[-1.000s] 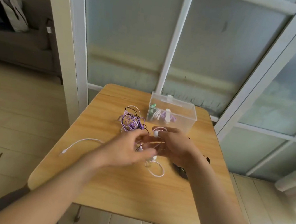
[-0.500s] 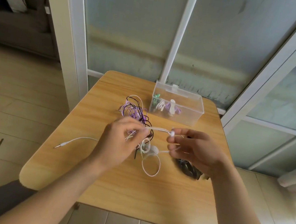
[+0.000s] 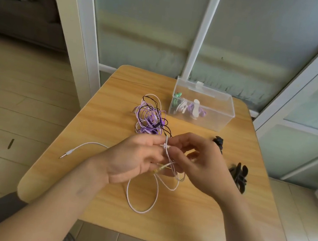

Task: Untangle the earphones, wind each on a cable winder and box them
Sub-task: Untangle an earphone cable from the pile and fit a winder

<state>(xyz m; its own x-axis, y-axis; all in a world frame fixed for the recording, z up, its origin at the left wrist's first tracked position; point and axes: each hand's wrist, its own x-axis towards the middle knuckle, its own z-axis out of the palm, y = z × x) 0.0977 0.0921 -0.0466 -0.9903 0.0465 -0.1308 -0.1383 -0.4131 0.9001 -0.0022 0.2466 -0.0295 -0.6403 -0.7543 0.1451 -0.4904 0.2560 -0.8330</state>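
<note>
White earphone cable (image 3: 164,145) between pinching hands (image 3: 168,162)

From my feed I see two bare forearms coming in from the bottom of the frame, with no sleeves, watch, bracelet or rings on either. The left hand (image 3: 134,161) sits just left of centre and the right hand (image 3: 200,166) just right of it; both are uncovered, with no gloves. At the lower left edge a patch of dark grey cloth shows under the left forearm, likely my trousers, though I cannot tell for sure.
</note>
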